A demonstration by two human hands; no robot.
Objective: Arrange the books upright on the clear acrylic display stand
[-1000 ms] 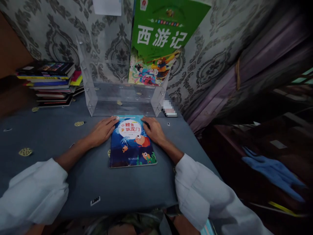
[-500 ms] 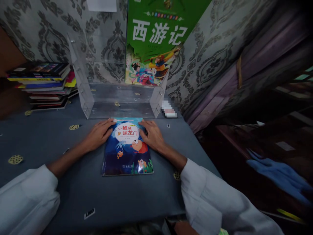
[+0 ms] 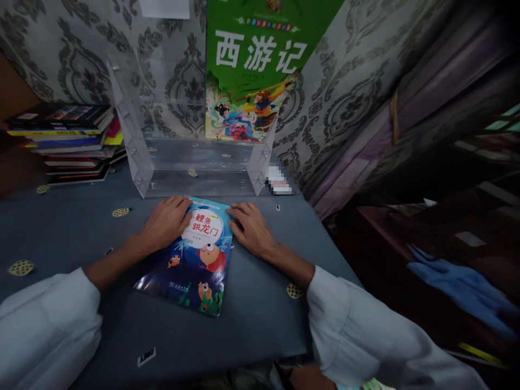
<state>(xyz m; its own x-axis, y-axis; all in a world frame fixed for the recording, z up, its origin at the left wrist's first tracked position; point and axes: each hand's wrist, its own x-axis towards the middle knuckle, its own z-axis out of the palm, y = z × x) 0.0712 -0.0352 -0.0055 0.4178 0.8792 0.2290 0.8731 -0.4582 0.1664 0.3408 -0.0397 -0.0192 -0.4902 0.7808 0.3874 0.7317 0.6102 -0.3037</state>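
A thin blue picture book (image 3: 195,271) with red Chinese lettering and orange fish on its cover sits on the grey tabletop, turned at a slant. My left hand (image 3: 168,219) is on its upper left edge, thumb over the cover and fingers at the top, closed on the edge. At the upper right corner, my right hand (image 3: 252,230) rests with thumb and fingers apart, its fingertips at or touching the book's edge. Behind the book stands a clear acrylic rack (image 3: 203,184). A large green book (image 3: 252,81) is upright at the rack's right side.
A stack of books (image 3: 77,143) stands at the left rear. A small blurred-out item (image 3: 279,181) lies right of the rack. The grey patterned tablecloth (image 3: 260,303) ends at the right, where a blue cloth (image 3: 459,287) lies beyond. A purple curtain (image 3: 361,141) hangs beside it.
The blue book has turned, its lower end swinging left and nearer me. My right hand's fingers have come off its cover to the corner, while my left hand stays on the left edge.
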